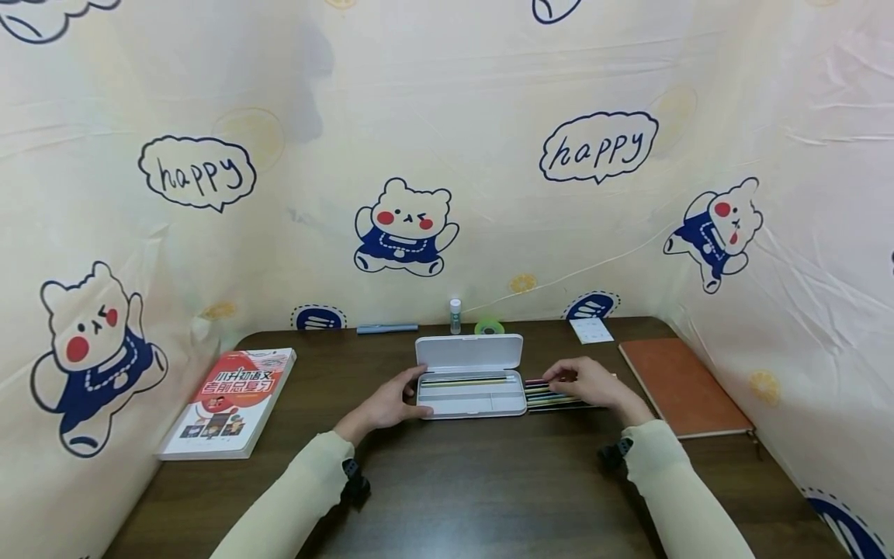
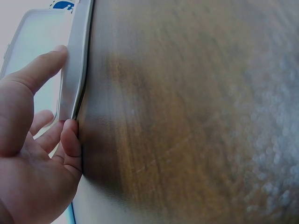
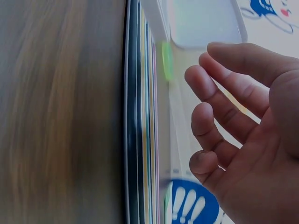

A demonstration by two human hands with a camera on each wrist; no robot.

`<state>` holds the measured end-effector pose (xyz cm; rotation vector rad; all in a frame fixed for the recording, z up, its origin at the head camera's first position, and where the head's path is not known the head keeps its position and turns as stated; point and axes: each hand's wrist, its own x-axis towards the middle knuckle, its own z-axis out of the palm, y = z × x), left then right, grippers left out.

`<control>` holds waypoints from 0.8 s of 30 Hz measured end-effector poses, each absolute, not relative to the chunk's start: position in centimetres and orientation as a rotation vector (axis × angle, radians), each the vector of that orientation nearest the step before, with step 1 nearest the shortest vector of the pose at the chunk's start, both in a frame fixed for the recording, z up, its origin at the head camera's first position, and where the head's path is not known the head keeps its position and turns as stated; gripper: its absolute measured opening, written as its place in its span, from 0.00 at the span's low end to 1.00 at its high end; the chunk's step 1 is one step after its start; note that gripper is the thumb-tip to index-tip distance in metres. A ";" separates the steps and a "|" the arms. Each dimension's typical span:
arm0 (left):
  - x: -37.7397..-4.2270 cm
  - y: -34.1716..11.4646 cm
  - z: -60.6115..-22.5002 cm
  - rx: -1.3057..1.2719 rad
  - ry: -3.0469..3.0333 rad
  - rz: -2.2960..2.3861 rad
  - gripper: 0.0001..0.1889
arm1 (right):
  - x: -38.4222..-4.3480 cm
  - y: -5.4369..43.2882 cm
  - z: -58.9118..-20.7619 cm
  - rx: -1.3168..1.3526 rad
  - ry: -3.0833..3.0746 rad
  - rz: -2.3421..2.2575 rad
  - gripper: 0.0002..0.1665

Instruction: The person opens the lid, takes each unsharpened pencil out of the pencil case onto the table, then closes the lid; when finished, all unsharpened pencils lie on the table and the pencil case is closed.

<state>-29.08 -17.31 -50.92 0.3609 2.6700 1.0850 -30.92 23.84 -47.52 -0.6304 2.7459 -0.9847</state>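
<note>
An open white pencil case (image 1: 471, 405) lies mid-table with its lid (image 1: 469, 353) raised toward the wall. A few pencils (image 1: 466, 381) lie along its rear compartment. My left hand (image 1: 386, 400) grips the left end of the case, the thumb on its front wall (image 2: 74, 70) and the other fingers around the end. Several coloured pencils (image 1: 552, 397) lie side by side on the table, against the case's right end. Over them is my right hand (image 3: 243, 112), its fingers loosely bent with nothing between them.
On the left lies a thick red-and-white book (image 1: 230, 404); on the right, a brown notebook (image 1: 684, 386). Along the back are a blue pen-like stick (image 1: 387, 329), a glue stick (image 1: 455, 317), a green tape roll (image 1: 489, 328) and a white card (image 1: 592, 331).
</note>
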 end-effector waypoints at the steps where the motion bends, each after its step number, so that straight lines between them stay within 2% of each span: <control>1: -29.1 -17.3 -50.9 0.358 2.668 1.084 0.47 | -31.0 23.4 -47.5 -0.657 2.736 -0.988 0.09; 15: -29.1 -17.3 -50.9 0.364 2.677 1.078 0.46 | -32.1 17.8 -47.9 -0.813 2.682 -0.900 0.13; 24: -29.2 -17.2 -50.7 0.330 2.668 1.061 0.47 | -32.6 16.8 -48.4 -0.717 2.728 -0.796 0.14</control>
